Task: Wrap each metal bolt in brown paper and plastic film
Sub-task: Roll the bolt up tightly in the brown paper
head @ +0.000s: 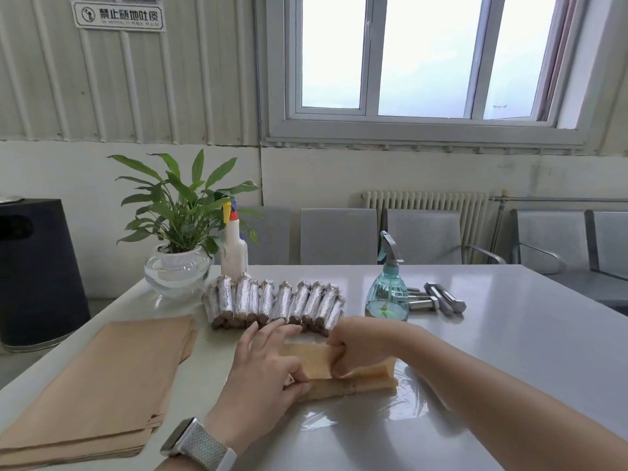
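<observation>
Head view: bolt itself hidden inside the brown paper roll (343, 385) betw. your hands; can't confirm it's there. Your left hand (268, 365) pinches the roll's left end, fingers partly spread. Your right hand (353, 348) curls over the paper's loose flap. Plastic film (401, 402) lies under roll, edges hard to trace. Wrapped bolts (275, 300) stacked just beyond both hands. Paper stack (102, 385) left of left hand. Spray bottle (387, 297) beyond right hand, pale liquid inside; bare bolts (441, 299) partly behind it.
</observation>
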